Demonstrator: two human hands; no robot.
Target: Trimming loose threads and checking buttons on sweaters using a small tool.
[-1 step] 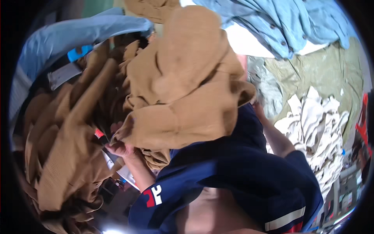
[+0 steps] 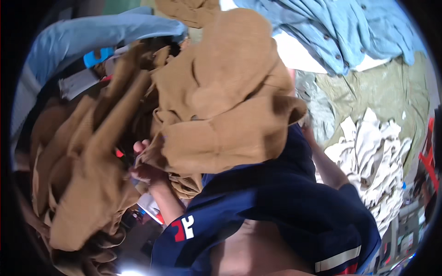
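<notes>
A large brown knit garment (image 2: 225, 138) is held up in front of me, bunched and blurred in its upper part. At its lower left corner my left hand (image 2: 151, 172) is closed on the fabric, fingertips showing beside the edge. On the other side, my right hand (image 2: 307, 131) is at the garment's right edge, largely covered by it, and its fingers are hidden. More brown knit pieces (image 2: 78, 207) hang in a heap on the left, close to my left hand. A small brown fold (image 2: 185, 185) shows beneath the held garment.
Blue buttoned garments (image 2: 317, 32) lie at the far right, and a blue padded-looking roll (image 2: 106, 32) curves across the far left. A pile of white fabric pieces (image 2: 368, 161) rests on an olive cloth (image 2: 386, 87). Grey crumpled material (image 2: 317, 108) sits near my right hand.
The whole view has shifted slightly to the right. My left hand's fingertips now show more clearly beside the garment's edge. The brown garment is still held up.
</notes>
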